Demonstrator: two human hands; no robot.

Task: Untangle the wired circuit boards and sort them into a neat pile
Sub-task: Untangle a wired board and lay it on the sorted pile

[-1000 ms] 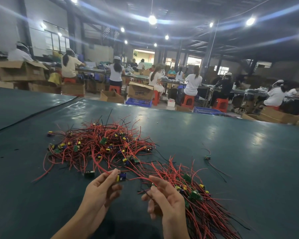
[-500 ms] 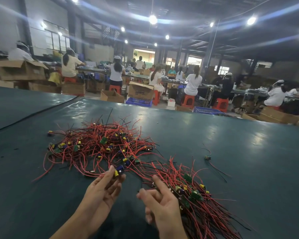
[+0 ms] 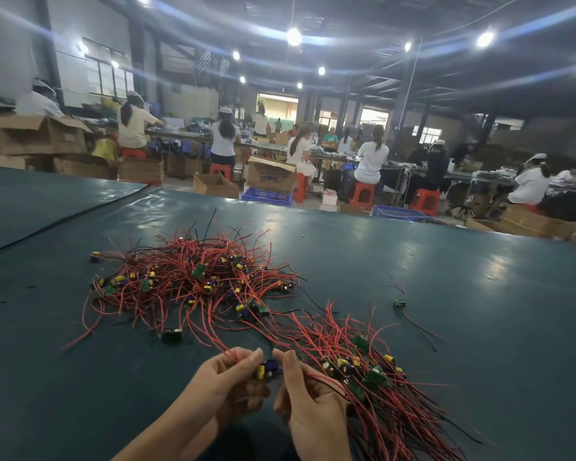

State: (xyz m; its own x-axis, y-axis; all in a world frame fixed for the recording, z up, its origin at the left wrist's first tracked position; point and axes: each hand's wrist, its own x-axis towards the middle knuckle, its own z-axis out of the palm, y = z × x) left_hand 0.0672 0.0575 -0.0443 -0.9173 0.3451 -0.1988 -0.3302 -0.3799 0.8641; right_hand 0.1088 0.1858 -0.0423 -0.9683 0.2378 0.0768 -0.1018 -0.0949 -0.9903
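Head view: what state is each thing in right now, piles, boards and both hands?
left hand, pinches the held board
right hand, pinches the held board
held board, lifted, pinched from both sides
tangled heap, knotted, lying beyond the hands
sorted pile, wires roughly aligned, lying at right
stray board, lying alone, far right

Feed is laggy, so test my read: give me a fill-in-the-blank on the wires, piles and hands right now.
Most wires in the tangled heap are ___.
The sorted pile lies on the person's ___ side.
The left hand and right hand hold one circuit board ___ them.
Missing: red; right; between.
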